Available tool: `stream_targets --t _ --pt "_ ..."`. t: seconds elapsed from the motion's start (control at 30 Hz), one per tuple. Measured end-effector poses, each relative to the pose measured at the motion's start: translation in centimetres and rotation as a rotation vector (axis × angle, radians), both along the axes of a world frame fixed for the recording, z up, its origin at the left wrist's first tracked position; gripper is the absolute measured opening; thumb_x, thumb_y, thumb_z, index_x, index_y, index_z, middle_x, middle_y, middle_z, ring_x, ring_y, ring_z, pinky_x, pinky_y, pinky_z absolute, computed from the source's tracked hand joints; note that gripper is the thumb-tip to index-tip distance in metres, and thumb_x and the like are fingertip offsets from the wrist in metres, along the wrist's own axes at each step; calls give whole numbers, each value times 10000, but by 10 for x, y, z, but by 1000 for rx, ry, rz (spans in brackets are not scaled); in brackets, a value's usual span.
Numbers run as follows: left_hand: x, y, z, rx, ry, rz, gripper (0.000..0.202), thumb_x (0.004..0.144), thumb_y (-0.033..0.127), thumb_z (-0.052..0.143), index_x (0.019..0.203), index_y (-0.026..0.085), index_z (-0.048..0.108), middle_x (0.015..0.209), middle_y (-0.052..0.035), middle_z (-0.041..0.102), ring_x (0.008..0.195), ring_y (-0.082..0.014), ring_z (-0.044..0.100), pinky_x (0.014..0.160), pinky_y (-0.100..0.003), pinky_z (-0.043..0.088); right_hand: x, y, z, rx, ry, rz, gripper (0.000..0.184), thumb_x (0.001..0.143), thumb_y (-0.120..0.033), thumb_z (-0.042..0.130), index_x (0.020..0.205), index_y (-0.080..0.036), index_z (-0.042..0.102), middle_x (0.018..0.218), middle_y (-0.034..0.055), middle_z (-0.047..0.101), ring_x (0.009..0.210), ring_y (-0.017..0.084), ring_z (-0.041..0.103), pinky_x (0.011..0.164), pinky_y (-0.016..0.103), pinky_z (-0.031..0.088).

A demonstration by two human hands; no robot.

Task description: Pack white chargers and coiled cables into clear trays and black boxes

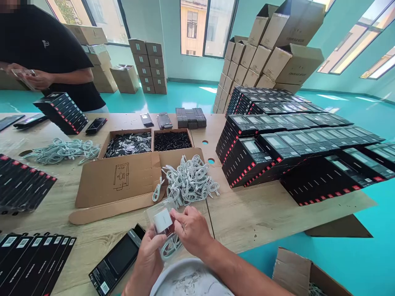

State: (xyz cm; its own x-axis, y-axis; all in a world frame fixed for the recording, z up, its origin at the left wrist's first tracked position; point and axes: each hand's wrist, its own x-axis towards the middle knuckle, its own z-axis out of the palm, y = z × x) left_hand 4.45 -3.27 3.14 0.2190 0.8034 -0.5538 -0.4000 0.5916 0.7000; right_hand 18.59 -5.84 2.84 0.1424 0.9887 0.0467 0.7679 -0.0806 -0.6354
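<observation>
My left hand (149, 250) grips a clear plastic tray (151, 211) by its lower left side. Inside the tray sits a white square piece (163, 220), and a coiled white cable (170, 246) shows at its lower end. The fingers of my right hand (194, 230) are pinched together at the tray's right edge; what lies between them is hidden. Just left of my left hand, an open black box (117, 261) lies tilted on the table. Beyond the tray is a heap of white cables (188, 181).
Two shallow compartments hold flat black-and-silver pieces (128, 144) and small black parts (172, 141). Stacked black boxes stand at right (296, 144) and left (24, 185). Another cable pile (61, 151) lies left. Across the table a person (46, 57) handles clear plastic. An open carton (293, 269) stands lower right.
</observation>
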Motion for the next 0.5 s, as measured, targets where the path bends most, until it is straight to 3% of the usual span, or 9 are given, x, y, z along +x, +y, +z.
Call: stream_targets --t 0.1,0.3,0.5 --pt "2 -1 3 -35 -51 -3 729 495 175 817 1217 203 718 1000 -92 820 1077 -390 722 910 -458 588 -1 -4 -1 -43 0 12 442 929 -235 595 1342 -377 666 908 41 664 895 214 602 801 339 426" --pt "0 2 9 -44 -76 19 773 465 130 816 1228 203 713 1029 -97 822 1021 -377 746 878 -434 611 -3 -10 1 -73 14 90 550 930 -234 575 1473 -314 544 1011 70 685 990 242 597 880 393 441" --pt "-4 4 13 -38 -77 3 874 469 141 819 1325 211 659 1059 -108 818 1022 -373 747 837 -416 619 1 -10 0 -74 196 175 829 766 -173 654 1556 -272 423 1133 82 688 1068 256 607 977 396 478"
